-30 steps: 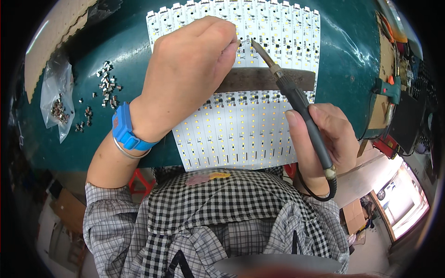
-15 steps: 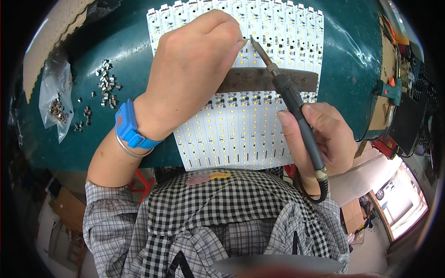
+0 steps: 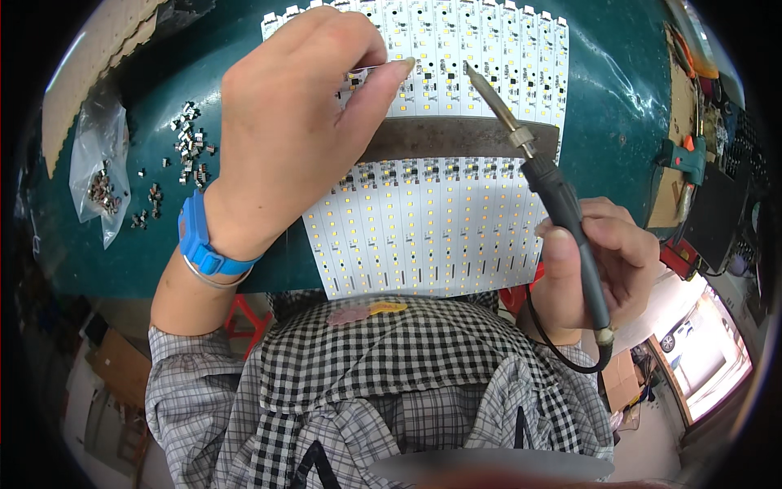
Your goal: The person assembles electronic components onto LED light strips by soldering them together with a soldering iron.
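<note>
My right hand (image 3: 599, 265) grips a soldering iron (image 3: 562, 200) by its dark handle. The iron's bare tip points up and left, over the upper part of a white panel of LED circuit strips (image 3: 415, 236). My left hand (image 3: 301, 130) is over the left side of the panel's upper part, fingers curled. A thin strand of solder wire (image 3: 371, 67) shows between its index finger and thumb; the rest is hidden by the hand. A dark flat bar (image 3: 456, 140) lies across the strips, below both the iron's tip and my left thumb. A blue wrist strap (image 3: 199, 240) circles my left wrist.
On the green table (image 3: 611, 163), left of my arm, lie a pile of small metal-and-black components (image 3: 191, 147) and a clear plastic bag (image 3: 99, 175) with more inside. A green-handled tool (image 3: 686, 160) and a cardboard piece (image 3: 674, 196) are at the right edge.
My left hand has shifted left, and its finger and thumb look more apart, showing the wire. The iron has moved right, its tip now farther from my left fingers.
</note>
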`<state>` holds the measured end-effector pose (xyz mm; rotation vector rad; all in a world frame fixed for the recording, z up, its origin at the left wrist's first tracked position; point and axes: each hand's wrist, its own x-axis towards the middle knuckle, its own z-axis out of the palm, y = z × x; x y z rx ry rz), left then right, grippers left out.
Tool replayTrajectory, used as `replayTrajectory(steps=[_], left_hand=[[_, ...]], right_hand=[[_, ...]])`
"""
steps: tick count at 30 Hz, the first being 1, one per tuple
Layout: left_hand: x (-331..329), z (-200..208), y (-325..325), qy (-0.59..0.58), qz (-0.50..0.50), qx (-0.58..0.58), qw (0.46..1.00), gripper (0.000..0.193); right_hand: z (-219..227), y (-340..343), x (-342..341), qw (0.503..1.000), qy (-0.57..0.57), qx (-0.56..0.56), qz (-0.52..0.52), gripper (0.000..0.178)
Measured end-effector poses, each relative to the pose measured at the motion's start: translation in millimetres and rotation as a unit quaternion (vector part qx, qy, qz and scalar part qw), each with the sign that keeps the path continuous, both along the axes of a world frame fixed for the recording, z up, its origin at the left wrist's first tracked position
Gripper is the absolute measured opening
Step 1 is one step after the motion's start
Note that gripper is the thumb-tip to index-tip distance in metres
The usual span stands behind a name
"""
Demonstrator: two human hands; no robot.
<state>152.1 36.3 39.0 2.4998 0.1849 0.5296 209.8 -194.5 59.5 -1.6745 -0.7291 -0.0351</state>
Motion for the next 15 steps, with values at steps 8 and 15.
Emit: replayTrajectory(steps=[8,15], left_hand=[[-3.5,-23.9,0.5,-0.005,-0.034,-0.028,0.999,0.010],[-0.5,-26.3,-1.1,-0.011,-0.044,-0.006,0.999,0.010]], right_hand=[[-4.2,9.8,1.3,0.986,-0.075,-0.139,0.051,0.036],[-11.0,14.1,0.6,0.985,-0.075,-0.155,0.029,0.035]])
